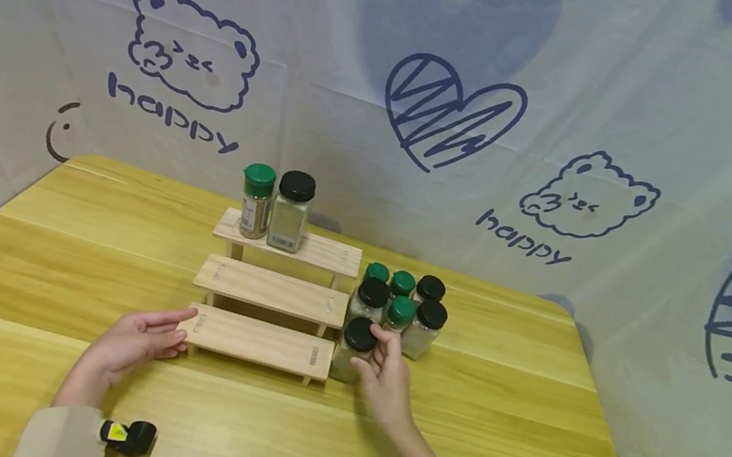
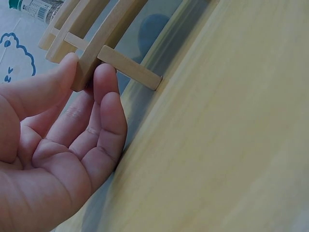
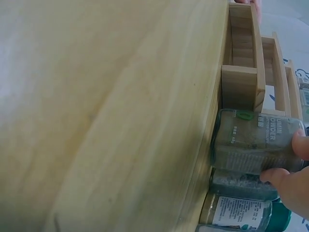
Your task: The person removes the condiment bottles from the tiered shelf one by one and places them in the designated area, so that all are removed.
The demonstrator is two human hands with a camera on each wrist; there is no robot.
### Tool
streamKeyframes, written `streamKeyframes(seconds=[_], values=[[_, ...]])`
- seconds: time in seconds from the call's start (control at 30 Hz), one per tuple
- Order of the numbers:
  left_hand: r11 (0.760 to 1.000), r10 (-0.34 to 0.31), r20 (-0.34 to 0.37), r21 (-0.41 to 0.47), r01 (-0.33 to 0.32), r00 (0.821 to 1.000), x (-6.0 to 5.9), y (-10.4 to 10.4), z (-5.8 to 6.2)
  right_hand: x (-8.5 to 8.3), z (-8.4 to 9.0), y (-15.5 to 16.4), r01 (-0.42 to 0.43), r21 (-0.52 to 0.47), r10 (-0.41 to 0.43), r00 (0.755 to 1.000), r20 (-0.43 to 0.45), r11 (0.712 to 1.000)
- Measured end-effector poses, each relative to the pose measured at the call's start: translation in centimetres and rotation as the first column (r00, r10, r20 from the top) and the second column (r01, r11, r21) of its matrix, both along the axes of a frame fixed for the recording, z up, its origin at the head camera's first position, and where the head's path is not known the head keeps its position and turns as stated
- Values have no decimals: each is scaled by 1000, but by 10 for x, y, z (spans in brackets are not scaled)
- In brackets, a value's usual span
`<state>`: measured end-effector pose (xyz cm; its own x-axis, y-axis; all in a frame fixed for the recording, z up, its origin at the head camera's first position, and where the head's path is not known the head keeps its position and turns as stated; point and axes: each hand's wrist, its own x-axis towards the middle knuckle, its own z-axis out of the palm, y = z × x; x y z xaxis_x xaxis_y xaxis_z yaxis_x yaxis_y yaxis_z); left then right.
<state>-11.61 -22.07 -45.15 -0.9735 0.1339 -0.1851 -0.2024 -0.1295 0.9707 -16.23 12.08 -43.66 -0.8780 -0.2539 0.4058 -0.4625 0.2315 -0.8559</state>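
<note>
Nearest the person, two sleeved forearms come in over the yellow wooden table [image 1: 40, 244]. The left hand [image 1: 136, 339] lies at about seven o'clock from the stepped wooden rack [image 1: 274, 290], fingers straight and relaxed, their tips touching the left end of the rack's lowest step, most likely to steady it; the left wrist view shows the fingertips [image 2: 107, 79] against the end of the board.

The right hand [image 1: 387, 379] sits at five o'clock from the rack, fingers and thumb curled around a black-capped spice jar [image 1: 354, 349] that stands on the table just beside the right end of the lowest step. In the right wrist view the jar's labelled body [image 3: 256, 140] touches or nearly touches the rack's leg, which suggests it is being gripped at the cap end for lifting.

Behind it, at twelve to one o'clock from the held jar, a cluster of six more jars [image 1: 403, 309] stands close together, green and black caps mixed. Farthest, on the top step, a green-capped jar [image 1: 256, 201] and a black-capped jar [image 1: 291, 211] stand upright side by side, before a printed backdrop [image 1: 452, 113].
</note>
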Motion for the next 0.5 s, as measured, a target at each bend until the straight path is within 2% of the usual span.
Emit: streamKeyframes(seconds=[0.13,0.3,0.5], values=[[1000,1,-3,-7,-2,1000,0,0,-1,1,1,-1,32,47,-30,999,-45,998],[1000,3,-6,-13,-3,1000,0,0,-1,0,4,-1,95,133,-75,986,-148,987],[1000,4,-9,-21,-4,1000,0,1,0,-2,4,0,106,164,-75,980,-183,981]])
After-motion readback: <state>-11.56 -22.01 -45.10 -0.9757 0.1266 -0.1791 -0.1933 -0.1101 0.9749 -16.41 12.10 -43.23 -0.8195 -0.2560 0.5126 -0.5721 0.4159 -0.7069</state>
